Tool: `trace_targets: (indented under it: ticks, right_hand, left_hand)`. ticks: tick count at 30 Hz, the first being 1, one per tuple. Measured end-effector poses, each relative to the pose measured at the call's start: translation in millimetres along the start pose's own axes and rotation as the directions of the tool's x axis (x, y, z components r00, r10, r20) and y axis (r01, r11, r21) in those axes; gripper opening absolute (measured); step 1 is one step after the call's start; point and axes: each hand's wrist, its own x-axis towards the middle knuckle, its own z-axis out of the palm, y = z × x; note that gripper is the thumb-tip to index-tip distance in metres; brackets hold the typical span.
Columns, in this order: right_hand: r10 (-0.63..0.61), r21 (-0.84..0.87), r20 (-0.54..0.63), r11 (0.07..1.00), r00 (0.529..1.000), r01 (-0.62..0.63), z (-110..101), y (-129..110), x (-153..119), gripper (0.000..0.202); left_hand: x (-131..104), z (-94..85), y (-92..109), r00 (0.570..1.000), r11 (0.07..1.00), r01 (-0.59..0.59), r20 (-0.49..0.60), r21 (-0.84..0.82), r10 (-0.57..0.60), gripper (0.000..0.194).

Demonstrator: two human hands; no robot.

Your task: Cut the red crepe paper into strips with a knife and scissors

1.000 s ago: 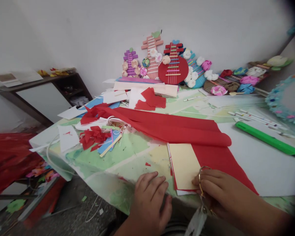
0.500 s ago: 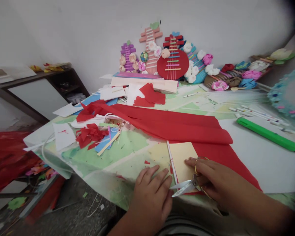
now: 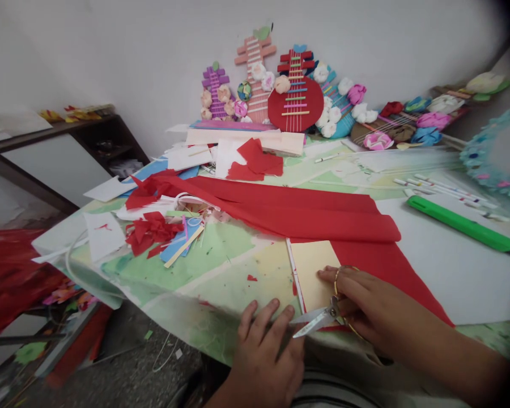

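My right hand (image 3: 368,299) grips a pair of scissors (image 3: 309,327) by its gold-coloured handles, with the blades parted and pointing left. Its fingertips rest on a cream card (image 3: 313,265) that has a white strip along its left edge. Under the card lies a large red sheet (image 3: 300,209), like crepe paper, its upper part folded over in a long band. Just left of the blades, my left hand (image 3: 272,354) is open, fingers spread at the table's near edge, holding nothing. The thumb is close to the scissor tips; whether they touch I cannot tell.
Scraps and crumpled red pieces (image 3: 153,231) lie left on the patterned tablecloth (image 3: 221,258). To the right are a white sheet (image 3: 442,266), a green cutter (image 3: 461,222) and several pens (image 3: 450,190). Decorated paper instruments (image 3: 295,105) lean against the wall.
My left hand has shifted slightly down and right, its fingers spreading wider. The scissors stay parted in my right hand, blades a little nearer the left thumb. The whole view has shifted slightly.
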Motion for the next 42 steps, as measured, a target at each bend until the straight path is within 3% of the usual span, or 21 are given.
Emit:
trace_targets:
  ticks: [11,22,26,37,42]
  right_hand:
    - [-0.040,-0.048,-0.019,0.998,0.999,0.039,1,-2,2,0.019]
    - [-0.051,-0.065,-0.078,0.997,0.996,0.046,5,-9,2,0.020]
    - [-0.038,-0.051,-0.050,0.998,0.998,0.036,3,-10,1,0.019]
    - [-0.023,-0.052,0.031,0.998,0.999,0.025,-6,-13,6,0.016]
    - [-0.023,-0.021,0.007,1.000,1.000,0.023,-1,-11,4,0.024]
  left_hand:
    - [0,1.6,-1,0.999,0.999,-0.031,0.009,0.016,0.031,0.021]
    - [-5,6.2,-2,0.997,0.998,-0.063,-0.049,0.011,0.063,0.024]
    - [-5,5.8,-3,0.994,0.998,-0.054,-0.092,0.017,0.055,0.022]
    - [-2,4.6,-2,0.995,0.999,-0.045,-0.086,0.021,0.046,0.019]
    - [10,-1.9,2,0.998,0.999,-0.008,-0.055,-0.042,0.006,0.016]
